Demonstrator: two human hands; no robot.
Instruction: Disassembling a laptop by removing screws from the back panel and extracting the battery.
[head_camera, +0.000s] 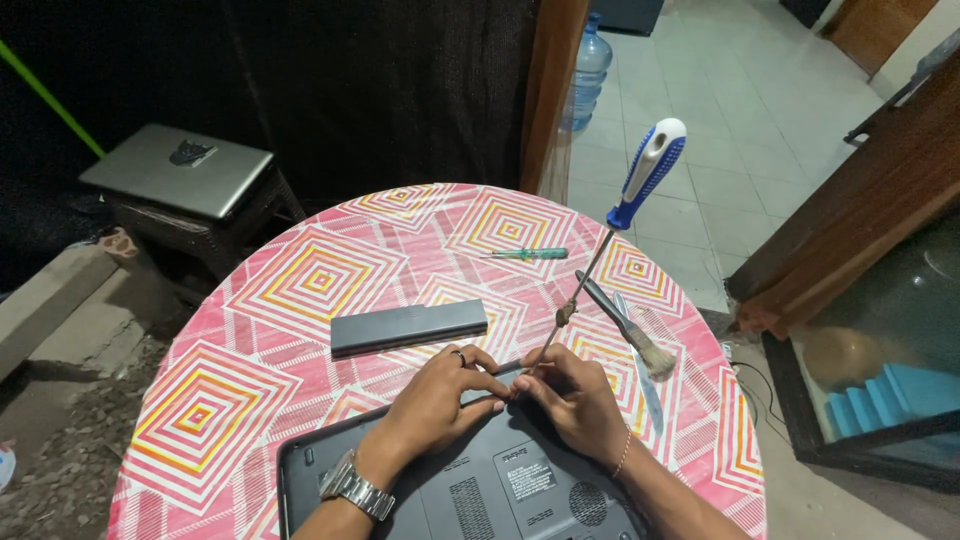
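A dark laptop (470, 490) lies bottom-up at the near edge of a round table. My left hand (440, 395), with a ring and a metal wristwatch, rests flat on its far edge. My right hand (575, 395) pinches the thin shaft of a long screwdriver (648, 170) with a blue and white handle. The tool leans up and to the right, its tip down at the laptop's far edge between my hands. A long dark laptop battery (408, 327) lies just beyond my left hand.
The table wears a pink, diamond-patterned cloth (300, 280). A small green screwdriver (525, 254) lies farther back; a brush (625, 325) lies to the right. A closed grey laptop (180, 168) sits on a stool at left. A water jug (590, 70) stands on the tiled floor.
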